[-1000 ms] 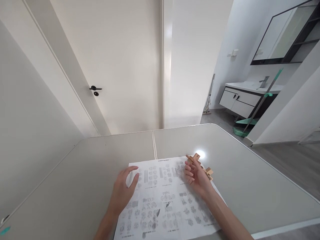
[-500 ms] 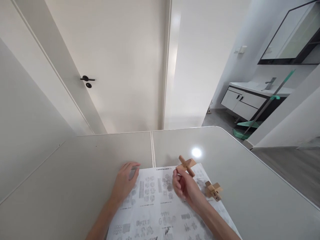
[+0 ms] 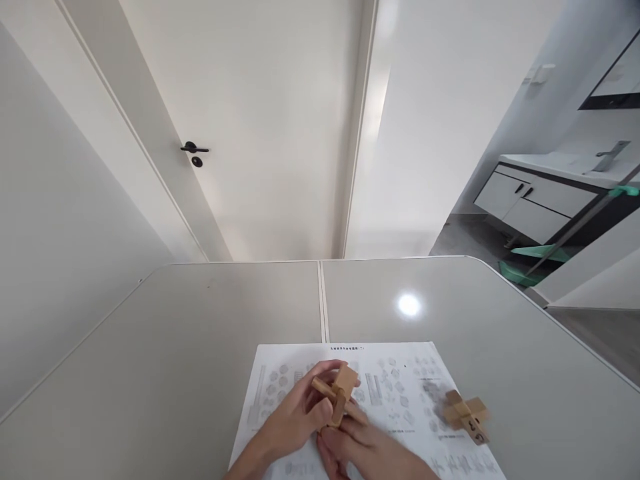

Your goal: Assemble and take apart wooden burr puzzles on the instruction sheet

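Both hands are closed around a wooden interlocking puzzle (image 3: 345, 383), a cross of light-brown pieces with a round peg sticking out. My left hand (image 3: 295, 415) grips it from the left, with the thumb in front and the fingers curled behind. From below and to the right, my right hand (image 3: 364, 445) holds its lower side; some of its fingertips are hidden. Under the hands lies a printed sheet (image 3: 270, 400) with small grey diagrams. A second wooden cross puzzle (image 3: 466, 415), marked with black characters, rests on the sheet's right side.
The grey table (image 3: 150, 373) has a seam (image 3: 323, 300) down its middle and a rounded far right corner. Beyond it stands a white door (image 3: 265, 133) with a black handle (image 3: 194, 148). A sink cabinet (image 3: 537, 197) and a green dustpan (image 3: 520, 273) are at the right.
My left hand has come in from the sheet's left edge and taken hold of the puzzle. My right hand has brought the puzzle nearer and lower. The view has shifted.
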A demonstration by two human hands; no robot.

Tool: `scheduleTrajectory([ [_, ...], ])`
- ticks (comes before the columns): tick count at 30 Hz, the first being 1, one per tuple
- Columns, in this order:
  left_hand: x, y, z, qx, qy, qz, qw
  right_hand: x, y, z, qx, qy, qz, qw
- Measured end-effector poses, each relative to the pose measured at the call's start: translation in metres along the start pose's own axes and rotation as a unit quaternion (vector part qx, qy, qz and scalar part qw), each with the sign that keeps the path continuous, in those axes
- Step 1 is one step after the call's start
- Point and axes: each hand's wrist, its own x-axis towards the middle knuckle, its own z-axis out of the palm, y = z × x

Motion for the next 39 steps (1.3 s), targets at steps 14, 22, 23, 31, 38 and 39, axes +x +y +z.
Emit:
scheduleTrajectory([
  [14,0.002,-0.019,0.001,-0.019,0.076,0.011,0.997,0.01,0.003,0.001,-0.006,0.002,0.001,1.0],
  [22,-0.001,-0.011,-0.005,0.052,0.161,0.061,0.984,0.016,0.007,-0.005,0.055,0.084,-0.054,0.994],
  [23,-0.001,-0.01,-0.004,0.078,0.173,0.056,0.98,0.016,0.006,-0.007,0.065,0.104,-0.059,0.991],
  [31,0.003,-0.015,0.008,0.271,0.292,0.082,0.914,0.017,0.002,-0.02,0.029,0.09,-0.032,0.995],
  [38,-0.003,-0.022,0.008,0.298,0.255,0.086,0.916,0.009,0.004,-0.022,-0.266,0.19,-0.135,0.935],
  [39,-0.004,-0.021,0.008,0.289,0.242,0.083,0.923,0.008,0.003,-0.024,-0.278,0.2,-0.143,0.929],
])
